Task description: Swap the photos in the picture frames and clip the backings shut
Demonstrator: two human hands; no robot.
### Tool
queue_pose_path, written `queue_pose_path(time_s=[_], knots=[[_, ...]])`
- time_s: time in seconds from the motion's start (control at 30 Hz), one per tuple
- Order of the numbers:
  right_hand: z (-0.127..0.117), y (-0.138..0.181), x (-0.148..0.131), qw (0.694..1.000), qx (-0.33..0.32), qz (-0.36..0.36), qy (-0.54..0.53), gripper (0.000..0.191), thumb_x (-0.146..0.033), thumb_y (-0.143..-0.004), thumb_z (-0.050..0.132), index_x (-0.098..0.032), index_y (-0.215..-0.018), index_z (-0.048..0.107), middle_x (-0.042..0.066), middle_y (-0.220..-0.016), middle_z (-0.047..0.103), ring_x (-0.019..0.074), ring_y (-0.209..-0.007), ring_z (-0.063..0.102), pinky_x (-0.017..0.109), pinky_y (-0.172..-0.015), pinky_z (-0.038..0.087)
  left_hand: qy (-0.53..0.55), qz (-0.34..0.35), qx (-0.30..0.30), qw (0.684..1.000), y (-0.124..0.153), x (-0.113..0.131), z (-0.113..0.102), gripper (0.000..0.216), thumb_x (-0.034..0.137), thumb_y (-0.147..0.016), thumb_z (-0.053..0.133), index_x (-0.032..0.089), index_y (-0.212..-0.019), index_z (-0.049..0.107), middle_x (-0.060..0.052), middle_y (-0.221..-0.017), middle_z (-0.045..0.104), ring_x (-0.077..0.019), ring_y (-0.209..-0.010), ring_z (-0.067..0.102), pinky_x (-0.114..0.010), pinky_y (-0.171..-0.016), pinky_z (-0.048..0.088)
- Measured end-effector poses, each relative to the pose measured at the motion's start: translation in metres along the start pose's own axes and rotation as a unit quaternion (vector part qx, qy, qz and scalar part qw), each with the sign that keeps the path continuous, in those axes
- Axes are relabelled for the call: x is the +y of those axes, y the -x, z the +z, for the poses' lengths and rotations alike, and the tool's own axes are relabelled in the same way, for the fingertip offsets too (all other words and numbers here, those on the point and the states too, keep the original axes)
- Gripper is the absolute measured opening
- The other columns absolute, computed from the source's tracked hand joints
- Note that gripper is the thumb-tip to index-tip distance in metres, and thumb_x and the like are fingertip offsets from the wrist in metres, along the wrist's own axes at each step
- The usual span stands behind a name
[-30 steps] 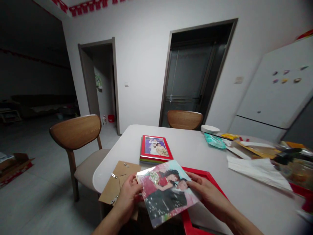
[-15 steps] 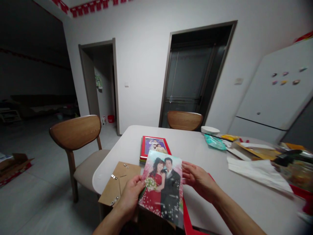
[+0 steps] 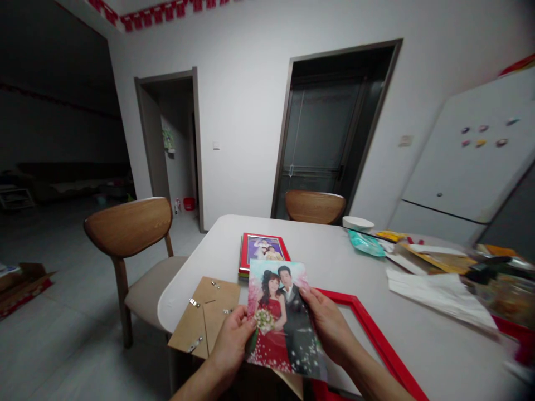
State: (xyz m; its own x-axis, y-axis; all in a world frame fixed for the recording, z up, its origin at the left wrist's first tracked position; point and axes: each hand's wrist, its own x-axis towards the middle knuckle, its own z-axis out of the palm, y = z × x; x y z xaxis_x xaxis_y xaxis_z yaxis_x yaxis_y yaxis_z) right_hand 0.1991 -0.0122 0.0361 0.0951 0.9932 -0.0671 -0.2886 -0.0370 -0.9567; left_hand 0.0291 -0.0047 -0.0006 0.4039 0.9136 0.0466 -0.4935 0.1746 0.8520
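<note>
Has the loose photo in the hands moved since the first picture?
Yes. Judged against the red-framed picture on the table, the loose photo has turned counterclockwise, from sideways to upright, now covering that picture's lower right corner.

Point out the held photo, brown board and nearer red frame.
Held photo (image 3: 284, 323), head view: printed middle.
Brown board (image 3: 193, 324), head view: flat face.
Red frame (image 3: 377, 335), head view: right bar.
</note>
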Motion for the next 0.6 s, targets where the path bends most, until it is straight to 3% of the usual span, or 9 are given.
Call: queue_pose_path(time_s=[0.2,0.33,0.43,0.6], knots=[[0.005,0.006,0.0,0.999,-0.025,-0.023,0.015,0.031,-0.044,-0.072,0.048,-0.017,-0.083,0.06,0.004,-0.085,0.067,0.0195,-0.076,0.06,0.029,-0.068,0.045,0.044,0.023,0.027,0.998,-0.001,0.005,0.001,0.017,0.024,-0.067,0.063,0.015,-0.075,0.05,0.001,-0.064,0.062,-0.0123,-0.057,0.058,-0.021,-0.057,0.042],[0.0,0.008,0.004,0.999,-0.023,-0.023,0.02,0.026,-0.042,-0.072,0.049,-0.018,-0.079,0.058,0.002,-0.081,0.067,0.0159,-0.068,0.06,0.024,-0.056,0.044,0.061,0.045,0.046,0.996,-0.001,0.01,0.0,0.018,0.023,-0.066,0.063,0.016,-0.075,0.05,0.001,-0.065,0.063,-0.0134,-0.058,0.059,-0.022,-0.056,0.043],[0.0,0.007,0.007,1.0,0.002,0.001,0.003,0.025,-0.04,-0.071,0.052,-0.019,-0.081,0.057,0.001,-0.076,0.067,0.0124,-0.059,0.059,0.021,-0.051,0.043,0.064,0.053,0.054,0.995,0.0,0.01,0.0,0.018,0.023,-0.065,0.064,0.016,-0.075,0.051,0.001,-0.066,0.063,-0.0136,-0.06,0.06,-0.022,-0.059,0.043],[0.011,0.012,0.006,0.993,-0.065,0.074,-0.059,0.037,-0.046,-0.071,0.047,-0.015,-0.09,0.057,0.005,-0.066,0.066,0.0146,-0.054,0.06,0.026,-0.054,0.046,0.062,0.085,0.082,0.991,0.002,0.011,0.003,0.018,0.023,-0.065,0.064,0.018,-0.077,0.051,0.002,-0.072,0.063,-0.0138,-0.065,0.06,-0.022,-0.062,0.044]])
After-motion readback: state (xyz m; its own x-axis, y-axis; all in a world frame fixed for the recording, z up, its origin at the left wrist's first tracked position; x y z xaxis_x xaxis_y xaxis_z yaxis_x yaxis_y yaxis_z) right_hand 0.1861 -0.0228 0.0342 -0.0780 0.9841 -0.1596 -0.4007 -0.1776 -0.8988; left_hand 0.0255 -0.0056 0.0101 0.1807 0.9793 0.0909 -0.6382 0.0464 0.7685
